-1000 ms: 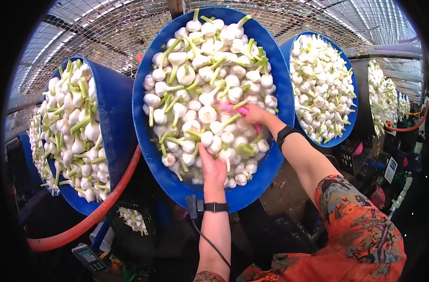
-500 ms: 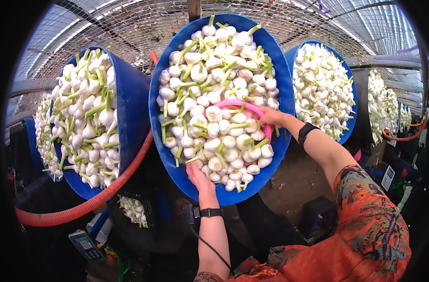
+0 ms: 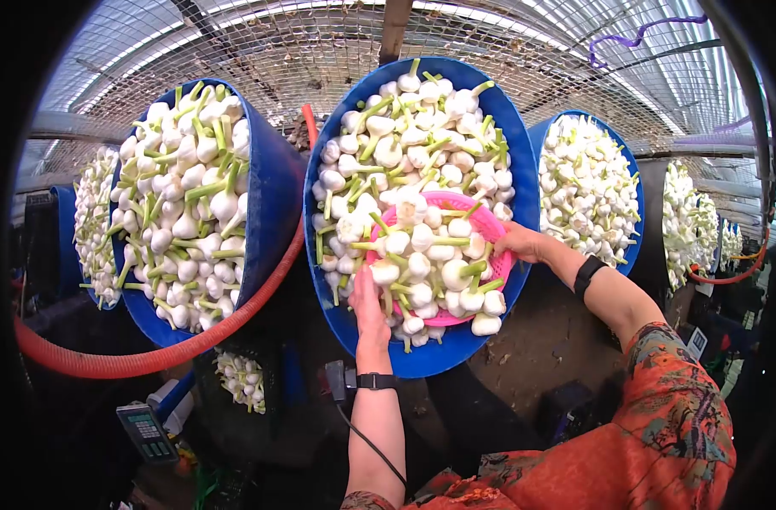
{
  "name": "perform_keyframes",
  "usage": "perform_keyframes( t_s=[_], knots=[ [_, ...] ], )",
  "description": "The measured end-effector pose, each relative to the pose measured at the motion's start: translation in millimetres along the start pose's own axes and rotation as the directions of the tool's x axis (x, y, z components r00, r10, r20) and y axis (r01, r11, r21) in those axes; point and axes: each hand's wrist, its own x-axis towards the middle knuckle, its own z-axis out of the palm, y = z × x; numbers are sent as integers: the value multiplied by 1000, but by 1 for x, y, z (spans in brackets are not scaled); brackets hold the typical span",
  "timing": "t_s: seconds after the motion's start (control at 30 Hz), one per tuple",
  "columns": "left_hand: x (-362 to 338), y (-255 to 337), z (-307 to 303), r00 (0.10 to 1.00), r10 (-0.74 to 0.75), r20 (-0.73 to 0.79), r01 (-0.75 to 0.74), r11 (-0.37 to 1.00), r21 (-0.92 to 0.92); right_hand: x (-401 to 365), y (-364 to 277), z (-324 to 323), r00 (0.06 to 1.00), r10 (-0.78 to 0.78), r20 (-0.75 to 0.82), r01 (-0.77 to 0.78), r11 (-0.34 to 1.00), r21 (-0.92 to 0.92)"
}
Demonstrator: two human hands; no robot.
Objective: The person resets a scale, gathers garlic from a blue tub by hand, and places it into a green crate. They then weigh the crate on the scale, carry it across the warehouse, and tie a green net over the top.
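Observation:
A pink plastic basket (image 3: 494,228) heaped with garlic bulbs (image 3: 420,263) sits tilted among the loose garlic in the middle blue tub (image 3: 434,364). My right hand (image 3: 522,242) grips the basket's right rim, fingers closed over it. At the basket's lower left side, my left hand (image 3: 369,313) holds it, with its fingers pointing up between basket and loose bulbs. Part of those fingers is hard to make out. Green stem stubs stick out from the white bulbs. Bulbs cover most of the basket's inside, and one bulb hangs over its front edge.
Another blue tub of garlic (image 3: 273,195) stands at left, a further tub (image 3: 636,204) at right. A red corrugated hose (image 3: 163,361) curves past the left tub. Below are a crate of garlic (image 3: 241,381) and a keypad display (image 3: 146,433). Wire mesh (image 3: 311,51) runs behind.
The pink basket has come up out of the loose garlic, showing more of its rim and wall. My left hand has moved up against its side; the view has shifted.

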Motion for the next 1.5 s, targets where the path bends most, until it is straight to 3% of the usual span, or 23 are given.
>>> perform_keyframes(
  t_s=[0.03, 0.27, 0.4, 0.47, 0.53, 0.57, 0.67, 0.87, 0.93, 1.07, 1.27, 1.3, 1.37, 1.4, 1.47, 1.5],
  knots=[
    [-8, 8, 4, 999, 40, -30, -34, 983, 180, -12, -9, 5, 1000, 12, -19, -12, 1000, -8],
    [-8, 44, 12, 966, 194, 170, -238, 925, 295, -46, -27, 3, 998, -21, -51, 23, 999, 35],
    [-11, 61, 12, 951, 178, 252, -167, 984, -63, -79, -60, 25, 996, -65, -65, 71, 993, 98],
    [-12, 67, 10, 950, 148, 273, -116, 984, -132, -89, -69, 29, 995, -74, -63, 81, 990, 116],
    [-24, 81, 12, 907, 214, 363, -51, 911, -408, -90, -67, 25, 995, -80, -57, 85, 992, 96],
    [-32, 88, 12, 904, 211, 372, -109, 955, -276, -89, -66, 25, 995, -87, -38, 91, 991, 101],
    [-38, 89, 4, 885, 286, 367, -189, 942, -278, -96, -70, 35, 991, -132, -34, 134, 988, 77],
    [-84, 87, -48, 904, 391, 173, -336, 900, -277, -129, -71, 96, 990, -108, -91, 104, 994, -39],
    [-104, 84, -78, 835, 543, 83, -532, 837, -128, -140, -70, 124, 992, -106, -66, 99, 991, -91],
    [-142, 78, -164, 741, 671, -34, -669, 741, 48, -163, -68, 238, 996, -89, -19, 84, 978, -193],
    [-193, 50, -347, 714, 643, -277, -603, 766, 221, -130, -34, 424, 963, 96, 253, -16, 953, -303],
    [-197, 46, -378, 714, 622, -321, -580, 783, 225, -116, -27, 457, 960, 153, 234, -60, 931, -360],
    [-188, 26, -442, 757, 512, -405, -498, 854, 148, -73, -8, 501, 914, 286, 288, -105, 851, -514],
    [-182, 15, -474, 797, 422, -433, -430, 899, 86, -57, 0, 537, 872, 355, 337, -165, 861, -480],
    [-169, 4, -540, 924, 221, -311, -303, 920, -247, -16, 11, 597, 840, 530, 118, -316, 653, -689],
    [-165, 2, -563, 930, 103, -352, -226, 917, -329, -1, 14, 627, 810, 582, 64, -336, 552, -763]
  ],
)
